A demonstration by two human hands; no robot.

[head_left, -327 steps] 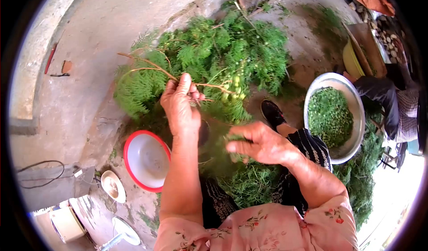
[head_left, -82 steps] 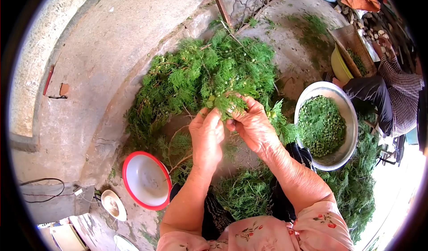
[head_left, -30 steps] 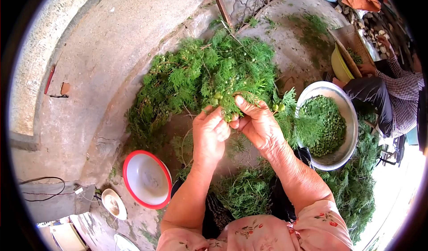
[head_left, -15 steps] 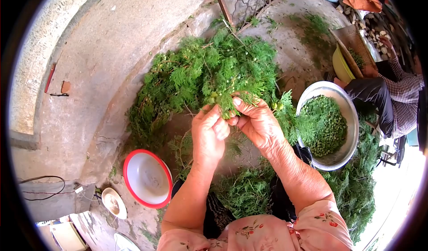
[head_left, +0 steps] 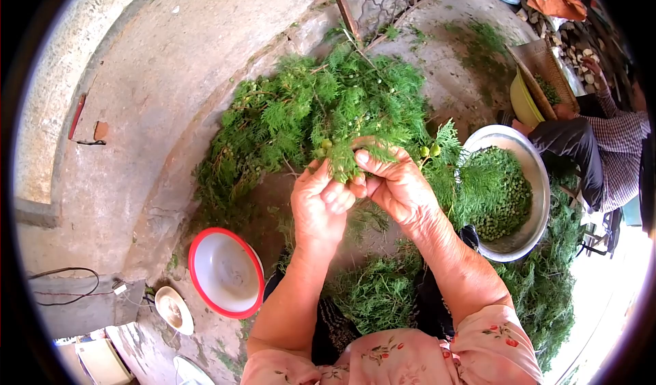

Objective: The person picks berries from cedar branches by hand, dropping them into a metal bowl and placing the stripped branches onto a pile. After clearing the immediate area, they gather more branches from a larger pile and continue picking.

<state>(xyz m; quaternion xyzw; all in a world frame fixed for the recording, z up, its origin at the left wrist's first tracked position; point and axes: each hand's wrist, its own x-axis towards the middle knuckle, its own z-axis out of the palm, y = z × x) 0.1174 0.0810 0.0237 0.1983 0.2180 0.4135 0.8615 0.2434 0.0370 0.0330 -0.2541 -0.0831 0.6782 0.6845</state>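
Head view. The left hand [head_left: 321, 204] and the right hand [head_left: 400, 190] meet in front of me, each grip closed on the same leafy sprig [head_left: 342, 158]. The left grip pinches the lower stem, and the right thumb and fingers [head_left: 365, 158] pinch the foliage just above it. The sprig stands roughly upright between the two grips, its tip against the pile of branches [head_left: 301, 105] that lies beyond them on the concrete floor [head_left: 137, 112]. Small round green cones [head_left: 429, 150] show on the foliage just right of the right grip, and one more sits just above the left grip. A metal basin [head_left: 511, 252] heaped with picked green stands near the right grip on its right. A red-rimmed bowl [head_left: 193, 265] sits below and left of the left grip, and loose clippings [head_left: 376, 293] lie on the lap under both. Another person's checked sleeve [head_left: 625, 139] is well apart, beyond the basin. In my judgement the step goes best if I hold the left grip firm and close under the cone cluster, so the stem cannot bend. The right grip should pull in short strokes along the stem, taking cones rather than leaf. A cupped right palm should stop loose cones dropping into the clippings.
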